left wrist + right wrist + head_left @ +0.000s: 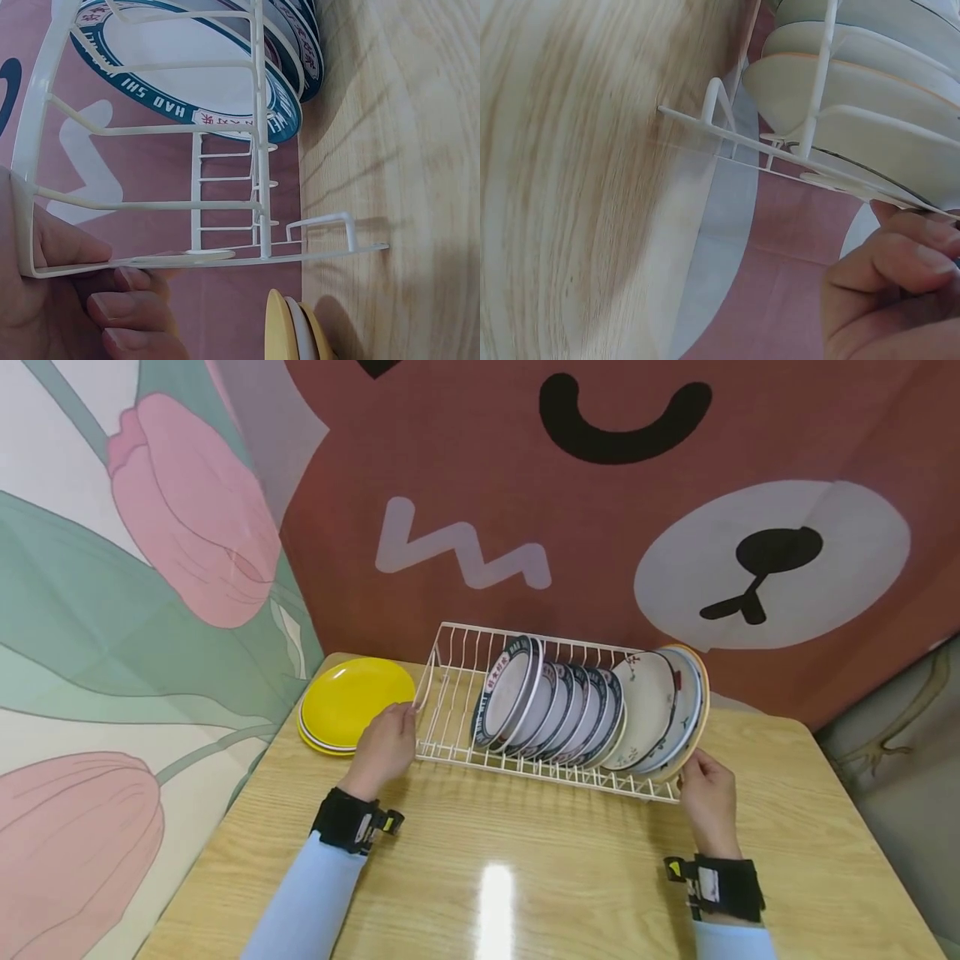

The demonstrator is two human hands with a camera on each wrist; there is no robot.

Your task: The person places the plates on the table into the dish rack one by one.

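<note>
White rectangular wire dish rack (262, 180), on or just above pale wooden tabletop (592, 877): fingers of left hand (386, 743) and right hand (708, 797) grip opposite ends. Apparent step: repositioning; next move calls for level, paired handling.

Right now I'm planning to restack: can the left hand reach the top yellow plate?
Probably yes, once the fingers release the dish rack: the left hand sits beside the top yellow plate, with nothing visibly between.

rack (260, 97): smooth coated metal | patterned plates (506, 695): glossy ceramic | tabletop (585, 860): glossy wood-grain | backdrop (480, 468): matt cloth
</note>
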